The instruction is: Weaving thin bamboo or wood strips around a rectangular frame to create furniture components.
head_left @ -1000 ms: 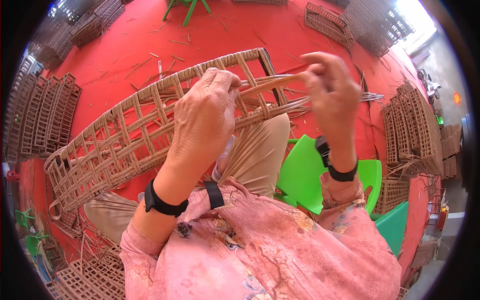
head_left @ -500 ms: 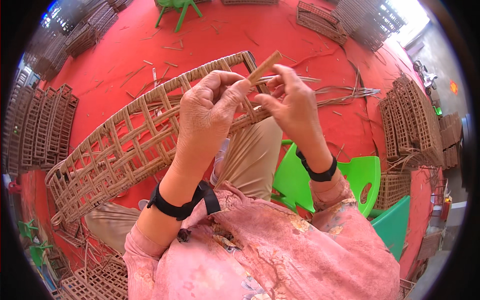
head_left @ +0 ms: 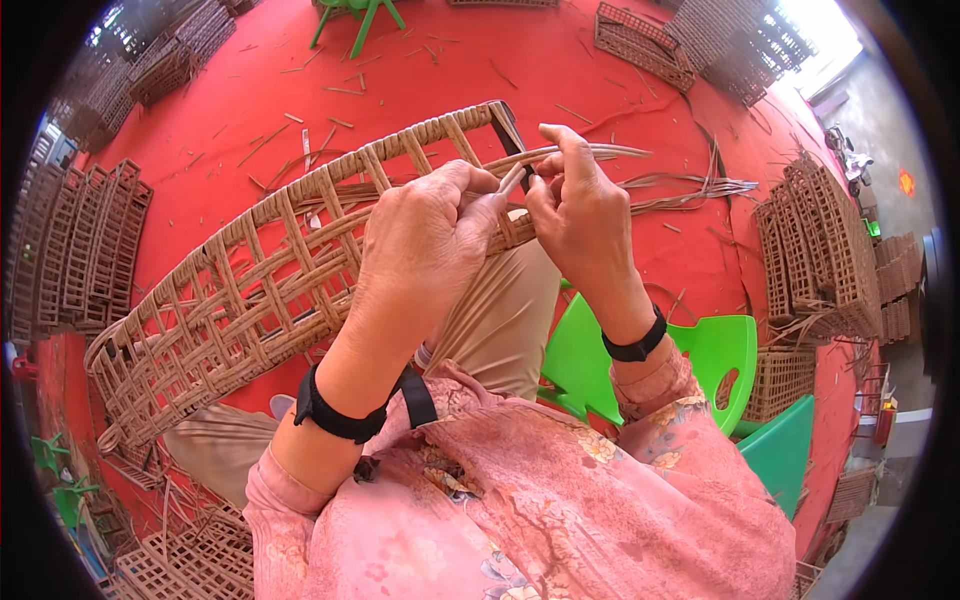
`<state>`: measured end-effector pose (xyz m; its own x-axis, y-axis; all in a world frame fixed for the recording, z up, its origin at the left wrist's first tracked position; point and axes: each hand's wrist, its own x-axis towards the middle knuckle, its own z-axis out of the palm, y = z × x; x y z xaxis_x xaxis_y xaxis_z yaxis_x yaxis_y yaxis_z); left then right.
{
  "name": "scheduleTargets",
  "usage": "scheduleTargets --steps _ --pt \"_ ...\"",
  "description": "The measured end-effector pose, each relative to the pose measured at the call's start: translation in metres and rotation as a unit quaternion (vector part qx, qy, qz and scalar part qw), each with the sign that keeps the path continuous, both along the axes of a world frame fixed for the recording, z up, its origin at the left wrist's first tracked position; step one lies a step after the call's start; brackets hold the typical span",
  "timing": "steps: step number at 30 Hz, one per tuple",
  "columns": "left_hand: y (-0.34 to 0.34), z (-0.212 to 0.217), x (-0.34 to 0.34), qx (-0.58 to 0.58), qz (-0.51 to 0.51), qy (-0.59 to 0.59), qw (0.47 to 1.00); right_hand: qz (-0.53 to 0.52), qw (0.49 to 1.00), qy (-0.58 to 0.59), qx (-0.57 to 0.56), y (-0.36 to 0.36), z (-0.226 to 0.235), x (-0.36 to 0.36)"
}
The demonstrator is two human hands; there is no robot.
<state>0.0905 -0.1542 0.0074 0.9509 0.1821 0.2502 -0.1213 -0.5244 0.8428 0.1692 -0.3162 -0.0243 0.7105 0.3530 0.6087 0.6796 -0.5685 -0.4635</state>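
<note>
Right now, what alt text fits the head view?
The left hand pinches a pale strip, the right hand close beside it, near the right end of a long brown woven lattice. Around them: red floor, a green chair, stacked woven baskets.

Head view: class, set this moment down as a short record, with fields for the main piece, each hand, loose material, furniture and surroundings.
Main piece: brown woven basket, slanting up to the right
Left hand: pinches a thin strip near the basket's upper right end
Right hand: close by, one finger raised; whether it grips anything is unclear
Loose material: long strands reaching right of the basket; scraps on the red floor
Furniture: bright green chair beside the person
Surroundings: stacked woven pieces at left and right
</note>
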Motion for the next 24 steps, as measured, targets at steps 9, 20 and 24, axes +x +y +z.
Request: scheduleTargets --steps 9,20,24 --pt "-0.001 -0.005 0.008 0.089 -0.01 -0.016 0.996 0.007 1.0 -0.018 0.025 -0.002 -0.004 0.0" --pt "0.001 0.001 0.011 0.033 -0.021 0.033 0.999 0.01 0.996 0.026 0.08 -0.003 -0.009 0.002" --pt "-0.001 -0.007 0.017 0.059 -0.028 0.009 0.998 0.015 0.995 0.036 0.092 -0.006 -0.01 0.003"
